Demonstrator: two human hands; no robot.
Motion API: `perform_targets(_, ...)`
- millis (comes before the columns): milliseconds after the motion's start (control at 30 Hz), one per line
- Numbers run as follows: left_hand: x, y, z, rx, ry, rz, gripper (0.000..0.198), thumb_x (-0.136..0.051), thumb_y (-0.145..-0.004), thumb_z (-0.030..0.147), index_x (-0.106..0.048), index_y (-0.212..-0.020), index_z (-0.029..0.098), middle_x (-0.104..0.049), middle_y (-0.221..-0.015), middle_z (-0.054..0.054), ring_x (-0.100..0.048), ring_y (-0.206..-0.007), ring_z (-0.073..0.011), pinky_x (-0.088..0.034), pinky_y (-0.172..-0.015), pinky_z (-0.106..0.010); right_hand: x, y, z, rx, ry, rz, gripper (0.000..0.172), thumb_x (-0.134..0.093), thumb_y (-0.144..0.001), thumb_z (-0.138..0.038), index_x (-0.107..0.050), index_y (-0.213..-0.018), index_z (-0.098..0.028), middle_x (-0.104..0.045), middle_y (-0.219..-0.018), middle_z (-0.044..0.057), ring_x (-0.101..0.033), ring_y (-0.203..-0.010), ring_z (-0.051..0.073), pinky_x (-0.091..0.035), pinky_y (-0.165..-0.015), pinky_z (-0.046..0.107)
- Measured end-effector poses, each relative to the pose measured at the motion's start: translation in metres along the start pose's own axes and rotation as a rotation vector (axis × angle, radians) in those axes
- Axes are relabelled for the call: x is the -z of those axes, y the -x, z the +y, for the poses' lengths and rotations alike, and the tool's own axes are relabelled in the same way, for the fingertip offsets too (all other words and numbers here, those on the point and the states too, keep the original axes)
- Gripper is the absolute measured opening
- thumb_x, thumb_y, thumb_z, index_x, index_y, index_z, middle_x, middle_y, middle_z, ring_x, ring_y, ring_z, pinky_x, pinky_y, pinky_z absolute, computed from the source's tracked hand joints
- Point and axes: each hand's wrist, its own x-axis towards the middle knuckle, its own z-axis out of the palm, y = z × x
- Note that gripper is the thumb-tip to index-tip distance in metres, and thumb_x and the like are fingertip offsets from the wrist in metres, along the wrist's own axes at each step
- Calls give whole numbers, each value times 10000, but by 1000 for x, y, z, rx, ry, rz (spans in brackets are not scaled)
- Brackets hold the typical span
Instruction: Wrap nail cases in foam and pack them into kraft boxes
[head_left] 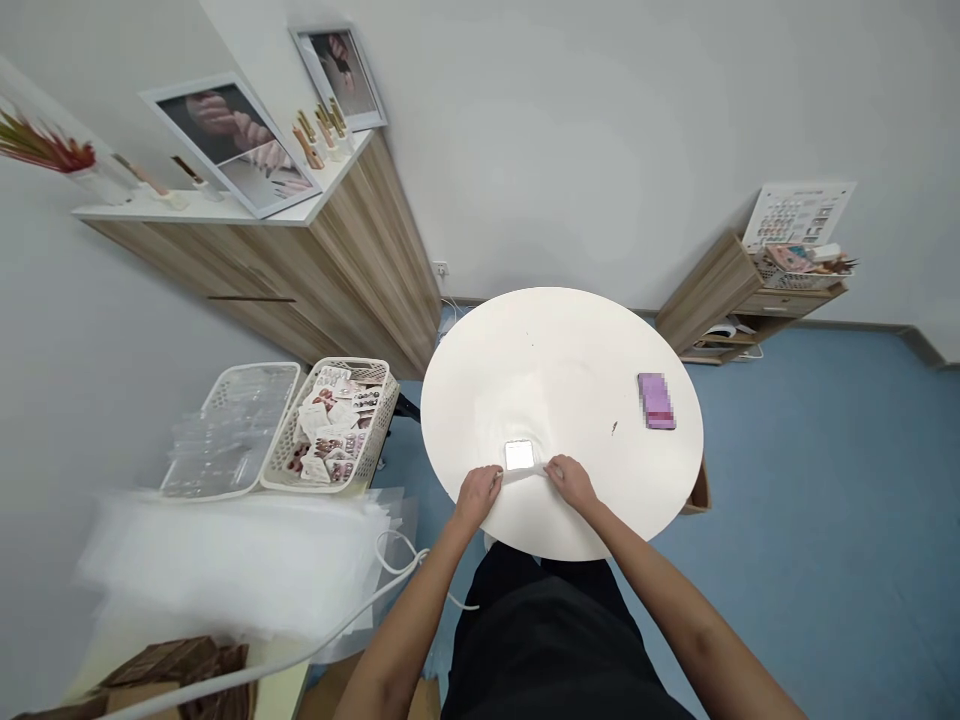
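On a round white table [570, 335] lies a small bright white rectangle [518, 455] with a thin dark outline; its kind cannot be made out. Just in front of it, a thin translucent white sheet [523, 471] is stretched between my two hands, its near edge raised. My left hand [478, 497] pinches that edge at the left corner, fingers closed. At the right corner, my right hand [573, 484] grips the same edge between thumb and fingers. Most of the sheet blends into the tabletop, so its full outline is hard to see.
A purple blurred item [657, 401] lies at the table's right. Left are a basket of carded nail sets [391, 400], a basket of clear plastic cases [236, 425], stacked translucent sheets [232, 560] and a white cable [322, 645]. Wooden cabinets [367, 240] stand behind.
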Motion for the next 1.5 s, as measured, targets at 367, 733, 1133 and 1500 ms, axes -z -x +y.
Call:
perform_targets(367,-27,-21,33,-270,-314,-4,463,-369,-908,92,-475,-1348,187,-556,-1365,-91,-440,-1333,-242,-211,-1183,-526,4,-69,-2,-177,74,-78,180,-534,-886,-229,-538,-710,-189,-547,-812,14,-502,-727,131,-326,-621,234)
perform_targets(733,-37,-28,6,-44,-237,-103,645,-450,-868,146,-298,-1491,216,-330,-1556,-99,-346,-1407,-286,-352,-1101,-485,6,-44,-12,448,271,-8,406,-535,-876,-266,-518,-1275,-197,-549,-1304,129,-391,-1295,316,-223,-1110,543)
perform_targets(1133,-25,-43,3,-21,51,-128,426,-507,-860,207,-473,-1285,197,-615,-1220,-102,-613,-1093,-240,-515,-916,-403,7,-46,-14,465,305,-122,292,-490,-857,-107,-633,-1100,-180,-654,-1110,107,-581,-1036,240,-322,-1061,466)
perform_targets(1500,-4,-65,-2,216,85,-296,213,-519,-910,383,-578,-1074,260,-645,-813,12,-606,-779,-198,-458,-670,-290,11,-60,-8,93,20,-219,217,-571,-867,-244,-588,-1083,-261,-663,-860,-8,-593,-761,167,-393,-673,260)
